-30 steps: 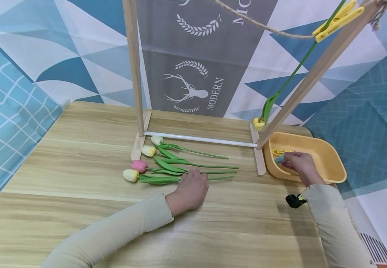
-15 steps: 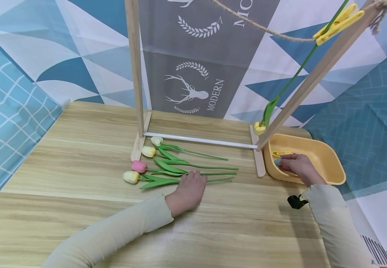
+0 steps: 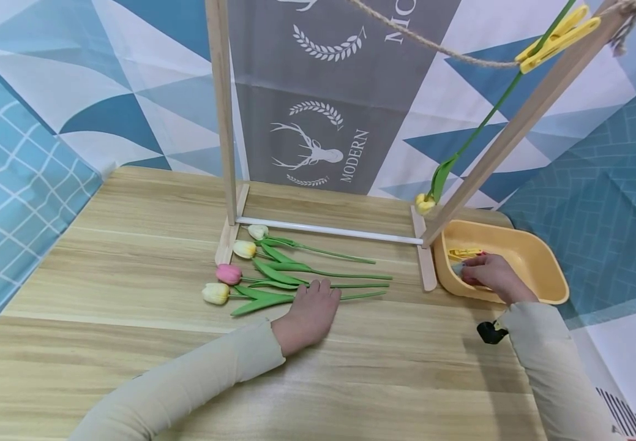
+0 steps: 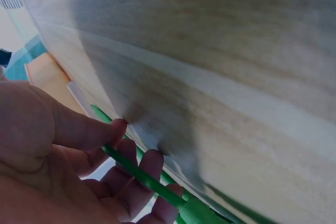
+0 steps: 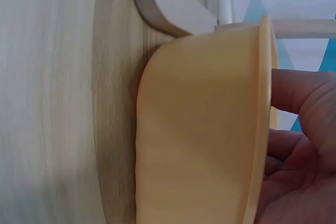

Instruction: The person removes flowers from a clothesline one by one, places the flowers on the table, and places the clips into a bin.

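Observation:
My left hand (image 3: 309,312) pinches the green stem of the nearest tulip (image 3: 215,293), pale yellow and white, on the table. In the left wrist view its stem (image 4: 142,177) runs between thumb and fingers. Beside it lie a pink tulip (image 3: 229,274), a yellow-white tulip (image 3: 244,248) and a white tulip (image 3: 258,231). My right hand (image 3: 496,275) reaches into the orange basin (image 3: 551,269), fingers bent beside a pale blue piece (image 3: 457,268). Yellow clothespins (image 3: 463,252) lie near it. The basin wall hides those fingertips in the right wrist view, so I cannot tell what they hold.
A wooden frame (image 3: 221,122) with a white crossbar (image 3: 329,230) stands behind the tulips. From its rope (image 3: 433,45) a yellow tulip (image 3: 425,203) hangs head down in a yellow clothespin (image 3: 557,43). The frame's right foot (image 3: 426,269) adjoins the basin.
The right hand has sunk slightly in the basin, and less of the pale blue piece shows. The nearest tulip's leaves have swung toward me; the left hand stays almost in place.

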`<state>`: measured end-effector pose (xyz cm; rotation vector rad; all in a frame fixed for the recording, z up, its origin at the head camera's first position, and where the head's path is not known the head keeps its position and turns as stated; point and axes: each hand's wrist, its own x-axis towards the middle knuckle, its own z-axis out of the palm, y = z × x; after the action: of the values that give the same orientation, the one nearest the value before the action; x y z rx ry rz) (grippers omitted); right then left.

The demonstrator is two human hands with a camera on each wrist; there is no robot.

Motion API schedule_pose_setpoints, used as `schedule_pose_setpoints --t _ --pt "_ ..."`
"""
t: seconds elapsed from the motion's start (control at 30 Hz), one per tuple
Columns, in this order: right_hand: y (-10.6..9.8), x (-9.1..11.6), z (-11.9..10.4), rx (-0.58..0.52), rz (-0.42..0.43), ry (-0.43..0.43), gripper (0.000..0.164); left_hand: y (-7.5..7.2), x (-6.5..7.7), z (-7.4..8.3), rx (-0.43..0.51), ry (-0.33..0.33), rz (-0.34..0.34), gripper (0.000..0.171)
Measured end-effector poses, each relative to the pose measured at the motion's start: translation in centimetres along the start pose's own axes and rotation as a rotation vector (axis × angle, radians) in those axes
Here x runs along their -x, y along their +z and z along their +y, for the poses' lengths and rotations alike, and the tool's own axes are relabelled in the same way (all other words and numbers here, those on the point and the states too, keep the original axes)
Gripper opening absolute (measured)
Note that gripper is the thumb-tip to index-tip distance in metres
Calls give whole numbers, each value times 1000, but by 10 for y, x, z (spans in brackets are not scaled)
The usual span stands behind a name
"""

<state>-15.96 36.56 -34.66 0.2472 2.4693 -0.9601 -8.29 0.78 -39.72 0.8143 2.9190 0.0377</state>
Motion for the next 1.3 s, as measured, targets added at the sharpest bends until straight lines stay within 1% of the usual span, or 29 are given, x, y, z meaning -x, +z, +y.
schedule_pose_setpoints --t 0.13,0.2,0.3,0.37,0.53,0.7,0.83,1.0,1.3 --pt "-1 -2 3 132 5 -26 44 0 0 -1 -11 8 15 19" --pt "-1 -3 5 197 13 -38 45 1 0 -1 -7 11 23 18" --pt "0 -6 6 261 20 -46 49 2 0 -2 2 13 27 18" --pt "0 -7 6 294 29 -52 51 2 1 -2 9 15 34 17" --pt "1 -8 4 343 39 -59 49 2 1 -3 8 19 45 16" --pt "1 -9 2 401 48 -54 48 1 1 -3 6 21 41 16" --pt "2 -11 3 420 51 -37 48 0 1 -3 10 21 40 16" --pt "1 -15 5 410 43 -21 47 0 1 -3 -1 20 42 17" --pt "3 -16 8 406 52 -38 47 -1 1 -2 -22 15 24 20"
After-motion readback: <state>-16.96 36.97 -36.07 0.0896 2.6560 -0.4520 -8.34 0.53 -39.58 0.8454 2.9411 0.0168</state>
